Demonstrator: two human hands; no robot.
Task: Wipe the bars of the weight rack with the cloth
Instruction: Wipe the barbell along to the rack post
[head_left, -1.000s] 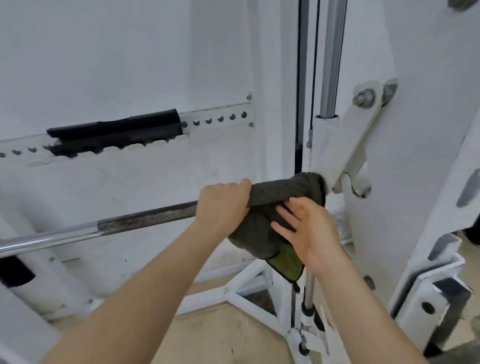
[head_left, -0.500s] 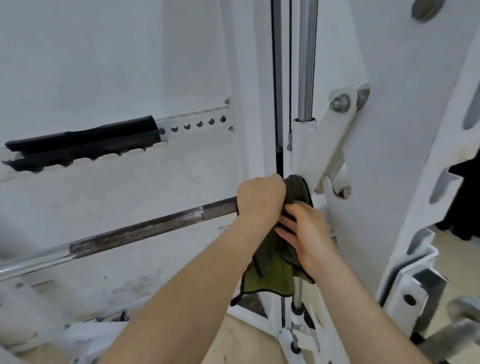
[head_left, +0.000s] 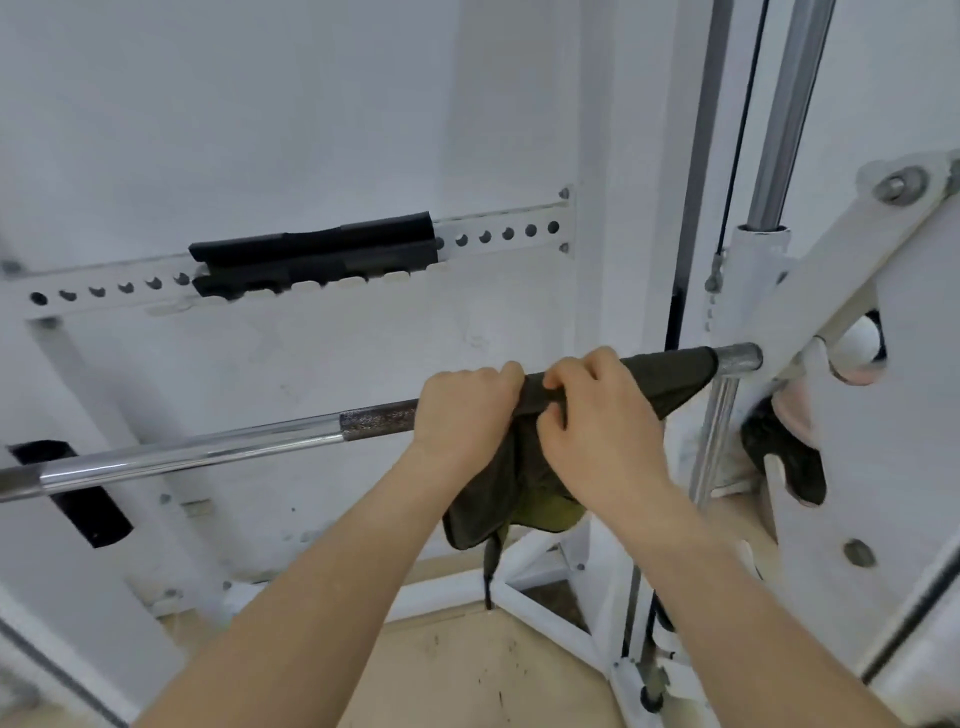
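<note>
Against a white wall (head_left: 260, 104), the rack (head_left: 904, 467) fills the right of the view with its painted frame. Across it runs the bar (head_left: 234, 449): chrome at the left, then a dark, rough-looking stretch, ending in a collar (head_left: 737, 358) at the frame. The cloth (head_left: 670, 374), dark olive, is draped over the bar's right part, just short of that collar, and its loose end hangs below the bar. The left hand (head_left: 462, 410) is curled round the bar at the cloth's left edge, fingers (head_left: 498, 376) bent over the top. Whether cloth lies under the palm I cannot tell. The right hand (head_left: 597, 431) touches the left, and its fingers (head_left: 576, 369) are bent, pinching a fold of cloth against the bar.

The step in hand looks like setting the cloth round the bar for a stroke. To do it well, wrap the cloth right round so the underside is covered too. Close one hand firmly over it and draw it along in long, overlapping passes with a slight twist. The rough stretch probably needs more pressure and may snag the fabric. Gather up the hanging end so it cannot catch on the frame. The bare length left of the hands is the plain place to go next.
</note>
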